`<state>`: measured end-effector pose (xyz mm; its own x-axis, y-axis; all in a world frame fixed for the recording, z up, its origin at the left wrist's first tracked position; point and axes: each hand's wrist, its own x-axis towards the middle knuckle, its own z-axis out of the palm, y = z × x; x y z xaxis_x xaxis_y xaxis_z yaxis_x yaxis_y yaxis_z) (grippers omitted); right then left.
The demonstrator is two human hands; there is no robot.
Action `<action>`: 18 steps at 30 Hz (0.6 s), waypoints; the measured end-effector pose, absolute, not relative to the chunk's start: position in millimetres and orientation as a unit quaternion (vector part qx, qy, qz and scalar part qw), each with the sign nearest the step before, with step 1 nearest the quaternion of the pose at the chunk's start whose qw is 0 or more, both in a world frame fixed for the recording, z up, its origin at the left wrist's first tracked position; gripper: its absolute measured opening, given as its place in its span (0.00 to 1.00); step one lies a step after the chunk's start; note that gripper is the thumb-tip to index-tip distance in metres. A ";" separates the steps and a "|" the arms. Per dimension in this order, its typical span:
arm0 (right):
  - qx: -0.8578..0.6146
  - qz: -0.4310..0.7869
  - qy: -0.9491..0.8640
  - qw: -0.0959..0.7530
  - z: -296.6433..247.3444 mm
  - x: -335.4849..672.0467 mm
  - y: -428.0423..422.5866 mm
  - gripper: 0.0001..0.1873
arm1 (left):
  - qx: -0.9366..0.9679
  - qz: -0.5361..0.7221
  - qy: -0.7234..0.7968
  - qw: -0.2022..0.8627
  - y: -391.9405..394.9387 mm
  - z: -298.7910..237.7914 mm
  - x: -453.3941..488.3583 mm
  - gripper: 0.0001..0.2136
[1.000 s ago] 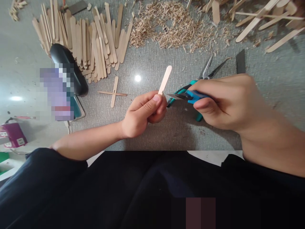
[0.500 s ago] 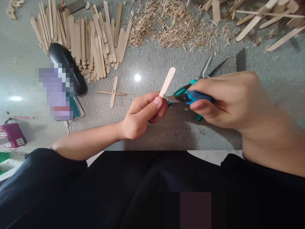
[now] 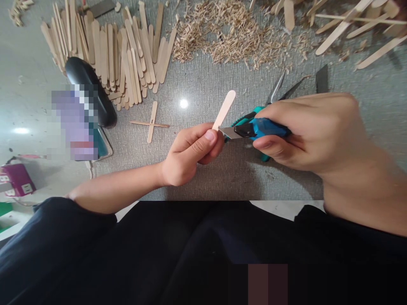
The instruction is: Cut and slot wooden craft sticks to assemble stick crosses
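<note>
The wooden stick [image 3: 225, 111] is pale, flat and smooth, with a rounded upper end. The knife [image 3: 270, 128] has a blue and black handle and a thin grey metal blade, whose tip lies at the lower side of the stick; whether it cuts into the wood, I cannot tell. Similar sticks make a dense heap [image 3: 127, 63] toward the far left corner of the worktop [image 3: 197, 89]. Beside it, toward the far edge, are curly wood shavings [image 3: 235, 38]. Two sticks form a cross [image 3: 153, 112] between the heap and the near edge.

The worktop is grey, with a woven-looking texture, and one bright light reflects on it. A black rounded case [image 3: 90, 91] lies at the left, and a purple box [image 3: 19, 180] stands farther out, close to the left edge.

The left hand [image 3: 193, 146] pinches the stick between thumb and bent fingers, above the worktop near its front edge. The right hand [image 3: 313, 131] has its grip closed around the handle, with the thumb lying along the side.
</note>
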<state>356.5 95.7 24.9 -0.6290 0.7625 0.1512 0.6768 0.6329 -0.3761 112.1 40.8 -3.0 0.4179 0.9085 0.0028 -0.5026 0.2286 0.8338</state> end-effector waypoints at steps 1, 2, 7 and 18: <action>-0.402 0.141 -0.892 0.152 25.4 356.3 95.8 0.44 | 0.400 0.472 0.260 0.741 41.0 -2.7 112.3 0.29; -0.399 0.141 -0.893 0.152 26.1 356.4 96.1 0.44 | 0.401 0.467 0.266 0.741 41.3 -2.4 112.5 0.30; -0.367 0.181 -0.903 0.133 29.6 360.3 100.0 0.42 | 0.399 0.477 0.248 0.743 43.1 -1.6 113.2 0.29; -0.346 0.312 -0.875 0.135 22.9 365.7 99.2 0.41 | 0.411 0.452 0.184 0.770 34.1 -3.6 105.2 0.20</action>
